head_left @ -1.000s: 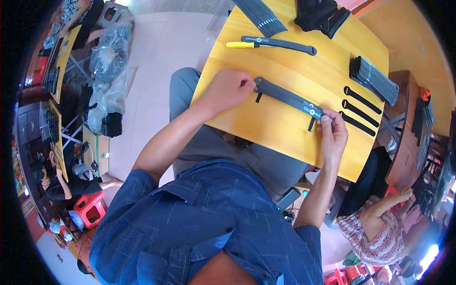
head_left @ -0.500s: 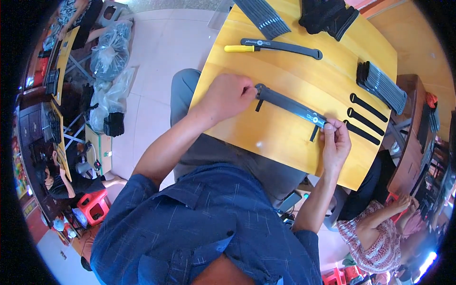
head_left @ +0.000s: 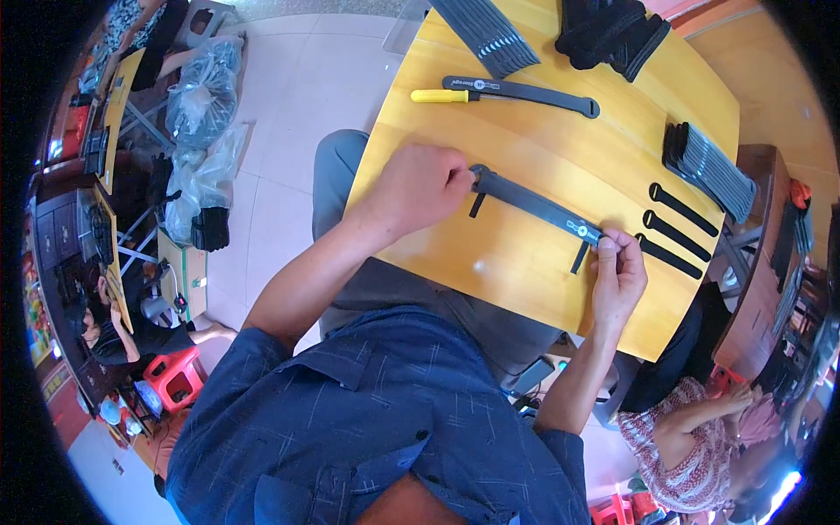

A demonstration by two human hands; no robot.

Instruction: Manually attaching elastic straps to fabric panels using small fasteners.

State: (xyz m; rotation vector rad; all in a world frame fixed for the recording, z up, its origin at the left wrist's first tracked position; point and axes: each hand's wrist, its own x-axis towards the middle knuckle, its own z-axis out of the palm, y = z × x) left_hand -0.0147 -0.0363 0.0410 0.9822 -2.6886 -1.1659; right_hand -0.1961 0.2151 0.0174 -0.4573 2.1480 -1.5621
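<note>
A long dark grey strap (head_left: 534,203) lies stretched across the yellow wooden table (head_left: 525,271). My left hand (head_left: 418,185) pinches its left end, fingers closed on it. At the other end, my right hand (head_left: 618,278) grips the strap beside a small white round mark. Two short black tabs hang down from the strap, one near each hand. My blue denim shirt fills the lower part of the view.
A yellow-handled tool (head_left: 446,95) lies beside another grey strap (head_left: 534,91) farther back. Bundles of grey straps (head_left: 486,26) (head_left: 707,162), a black pile (head_left: 612,31) and three short black straps (head_left: 672,224) sit on the table. Another seated person (head_left: 709,437) is at lower right.
The view has shifted slightly. Both hands stay on the strap's ends, and the strap now lies a little lower and more tilted on the table.
</note>
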